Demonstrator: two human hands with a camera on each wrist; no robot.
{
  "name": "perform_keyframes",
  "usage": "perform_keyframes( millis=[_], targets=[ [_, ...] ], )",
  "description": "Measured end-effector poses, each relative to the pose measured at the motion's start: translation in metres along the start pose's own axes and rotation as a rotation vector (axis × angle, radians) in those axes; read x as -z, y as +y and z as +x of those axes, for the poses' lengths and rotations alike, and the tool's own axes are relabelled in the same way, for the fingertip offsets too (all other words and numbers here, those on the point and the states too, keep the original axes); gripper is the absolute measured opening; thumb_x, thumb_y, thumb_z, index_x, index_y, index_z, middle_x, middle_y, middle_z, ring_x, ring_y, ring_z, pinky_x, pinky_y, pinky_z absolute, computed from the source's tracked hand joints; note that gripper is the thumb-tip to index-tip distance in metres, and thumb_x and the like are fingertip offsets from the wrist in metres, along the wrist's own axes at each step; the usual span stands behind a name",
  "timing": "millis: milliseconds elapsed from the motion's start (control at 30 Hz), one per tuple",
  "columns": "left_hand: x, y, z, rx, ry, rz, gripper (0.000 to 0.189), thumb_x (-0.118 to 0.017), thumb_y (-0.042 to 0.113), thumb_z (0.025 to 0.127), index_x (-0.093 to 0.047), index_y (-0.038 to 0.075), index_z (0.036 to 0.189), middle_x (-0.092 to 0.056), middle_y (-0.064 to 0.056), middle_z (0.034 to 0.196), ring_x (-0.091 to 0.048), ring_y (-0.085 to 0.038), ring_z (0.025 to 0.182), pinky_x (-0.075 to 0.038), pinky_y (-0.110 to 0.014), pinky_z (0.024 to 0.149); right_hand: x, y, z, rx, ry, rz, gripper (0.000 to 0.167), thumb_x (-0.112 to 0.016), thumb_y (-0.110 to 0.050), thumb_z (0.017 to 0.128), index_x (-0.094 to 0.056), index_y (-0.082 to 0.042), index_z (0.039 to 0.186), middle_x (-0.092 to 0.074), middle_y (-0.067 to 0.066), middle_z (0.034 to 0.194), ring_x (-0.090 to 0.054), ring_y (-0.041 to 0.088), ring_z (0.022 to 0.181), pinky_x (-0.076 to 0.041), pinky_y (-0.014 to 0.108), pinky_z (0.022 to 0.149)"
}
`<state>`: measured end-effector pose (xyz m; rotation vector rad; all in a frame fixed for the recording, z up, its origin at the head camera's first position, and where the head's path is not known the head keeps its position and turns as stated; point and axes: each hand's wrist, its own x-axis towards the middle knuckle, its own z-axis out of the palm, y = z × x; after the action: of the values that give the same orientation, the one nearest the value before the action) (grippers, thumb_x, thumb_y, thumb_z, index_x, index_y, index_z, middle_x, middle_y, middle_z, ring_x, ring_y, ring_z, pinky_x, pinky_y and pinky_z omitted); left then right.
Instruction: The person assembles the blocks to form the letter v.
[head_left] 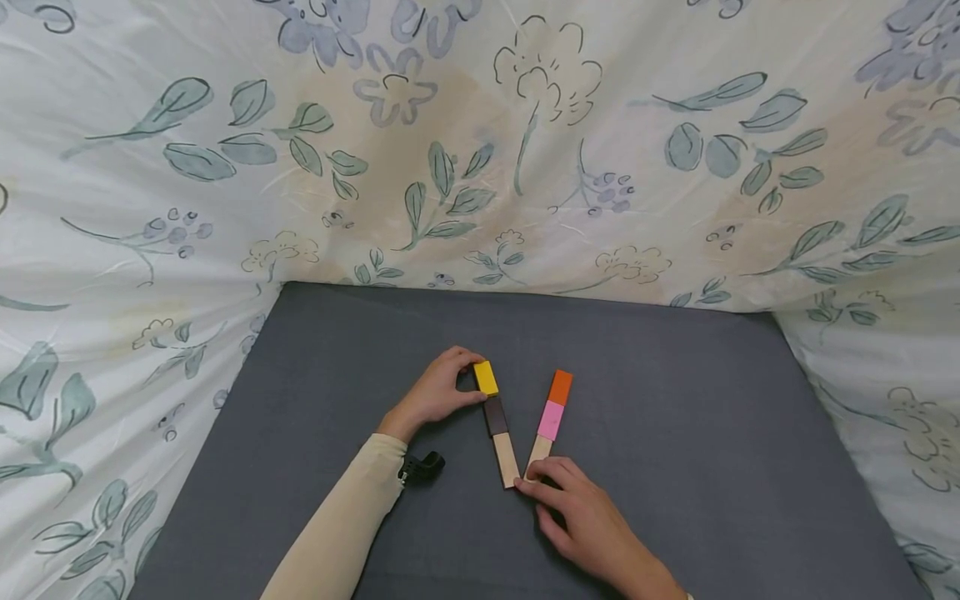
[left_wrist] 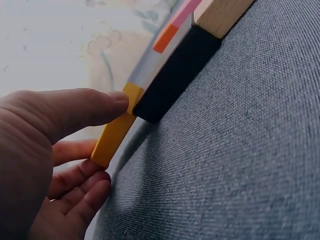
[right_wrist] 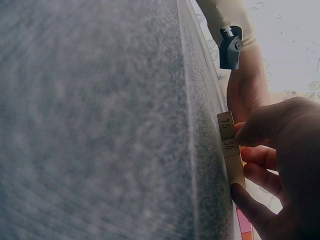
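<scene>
Two rows of blocks form a V on the dark cloth. The left row has a yellow block (head_left: pixel 487 378), a dark brown block (head_left: pixel 496 416) and a plain wooden block (head_left: pixel 506 460). My left hand (head_left: pixel 438 390) pinches the yellow block between thumb and fingers, at the row's far end. An orange block (head_left: pixel 560 387), a pink block (head_left: pixel 551 420) and a second plain wooden block (head_left: pixel 539 450) make up the right row. My right hand (head_left: pixel 585 517) holds that second wooden block near the V's point, partly covering it. Its fingertips also reach the left row's near end.
A dark grey cloth (head_left: pixel 675 417) covers the table. Floral fabric (head_left: pixel 450 125) hangs behind and at both sides. A black wrist mount (head_left: pixel 423 468) sits on the left sleeve. The right wrist view shows 75 and 50 printed on the near block ends (right_wrist: pixel 226 125).
</scene>
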<state>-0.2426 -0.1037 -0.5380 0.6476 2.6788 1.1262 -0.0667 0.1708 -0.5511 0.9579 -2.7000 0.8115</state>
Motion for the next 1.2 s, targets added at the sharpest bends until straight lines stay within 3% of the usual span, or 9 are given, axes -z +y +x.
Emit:
perform_keyframes(
  millis=[733,1200],
  targets=[
    [0.0018,-0.0023,-0.0004,-0.011,-0.036,0.054,0.059,-0.087,0.025,0.097,-0.065,0.006,0.148,-0.059,-0.014,0.146,-0.052,-0.034,0.136,-0.044,-0.051,0.117,-0.0002,-0.0013,0.0034,0.029,0.015,-0.002,0.043,-0.082,-0.004,0.089,-0.081,-0.022,0.129,-0.063,-0.009,0.127,-0.057,0.012,0.122,-0.061,0.04,0.091],
    [0.0024,0.0011,0.0017,-0.035,-0.047,0.063,0.049,-0.075,0.018,0.103,-0.065,0.005,0.148,-0.06,-0.014,0.145,-0.052,-0.033,0.136,-0.043,-0.052,0.117,0.0066,0.003,0.0098,0.038,-0.051,-0.02,0.036,-0.084,-0.01,0.091,-0.081,-0.021,0.126,-0.064,-0.011,0.122,-0.058,0.009,0.115,-0.06,0.037,0.092]
  ],
)
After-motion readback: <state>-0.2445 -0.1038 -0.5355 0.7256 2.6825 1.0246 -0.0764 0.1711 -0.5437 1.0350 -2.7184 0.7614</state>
